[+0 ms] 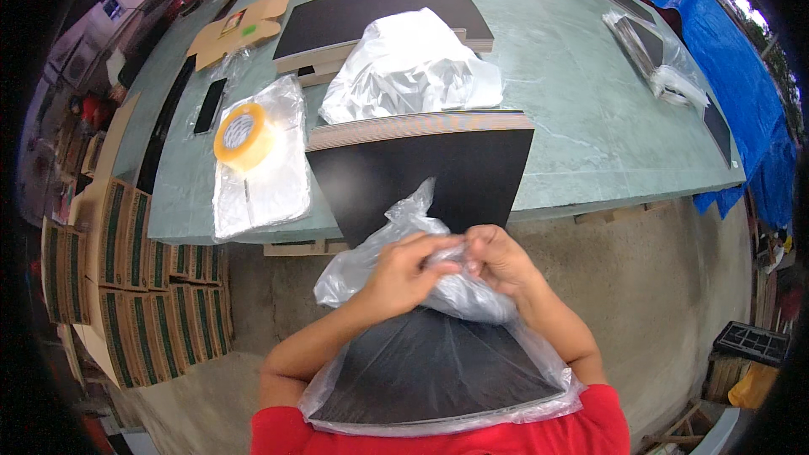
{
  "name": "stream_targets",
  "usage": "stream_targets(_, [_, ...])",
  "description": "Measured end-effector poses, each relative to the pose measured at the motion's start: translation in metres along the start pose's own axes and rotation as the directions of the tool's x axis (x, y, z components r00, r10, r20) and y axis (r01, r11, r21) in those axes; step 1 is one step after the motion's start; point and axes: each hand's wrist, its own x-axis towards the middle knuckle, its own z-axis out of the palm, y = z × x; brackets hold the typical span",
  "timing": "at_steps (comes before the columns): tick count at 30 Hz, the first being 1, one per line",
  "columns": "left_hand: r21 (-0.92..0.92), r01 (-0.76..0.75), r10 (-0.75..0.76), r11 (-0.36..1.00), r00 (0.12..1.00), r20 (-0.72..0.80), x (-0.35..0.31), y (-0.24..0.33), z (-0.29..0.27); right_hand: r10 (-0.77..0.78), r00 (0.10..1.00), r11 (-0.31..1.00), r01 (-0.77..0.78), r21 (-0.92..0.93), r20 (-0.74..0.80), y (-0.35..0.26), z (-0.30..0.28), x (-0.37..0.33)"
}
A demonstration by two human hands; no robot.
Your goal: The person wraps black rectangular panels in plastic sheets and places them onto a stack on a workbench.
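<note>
A clear plastic bag (506,307) covers a black flat panel (438,362) close against my body. Above the panel the bag's loose end bunches up between my hands. My left hand (403,274) is closed on the gathered plastic from the left, thumb and fingers curled round it. Fingers bent, my right hand (504,259) pinches the same bunch from the right, almost touching the left fingertips. Just beyond stands a stack of black panels (421,164) at the table's near edge. The fingertips are slightly blurred.
The green table (581,126) carries a white plastic bundle (404,59), more black boards (379,13), a tape roll (244,136) on flat clear bags (261,194), and cut cardboard (240,27). Stacked cartons (160,303) stand at left. A blue tarp (733,76) hangs at right.
</note>
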Motion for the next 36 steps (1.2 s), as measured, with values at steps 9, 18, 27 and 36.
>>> stream_targets(9, [-0.587,0.18,-0.582,0.789,0.522,-0.623,-0.091,-0.089,-0.122,-0.149,0.973,0.986,0.159,0.046,-0.179,-0.024,-0.058,-0.05])
stream_targets(18, [-0.05,-0.215,0.21,0.975,0.973,-0.099,-0.012,0.027,-0.018,-0.196,0.955,0.82,0.283,-0.497,0.221,-0.027,0.043,-0.03])
stream_targets(27, [-0.484,0.318,-0.177,0.815,0.933,0.314,0.001,0.025,-0.029,-0.225,0.952,0.479,0.293,-0.828,0.207,-0.039,0.032,-0.02])
stream_targets(36, [-0.129,0.329,-0.128,0.935,0.655,0.745,-0.006,0.001,-0.076,0.287,0.668,0.757,0.281,-0.59,0.686,-0.063,0.04,-0.022])
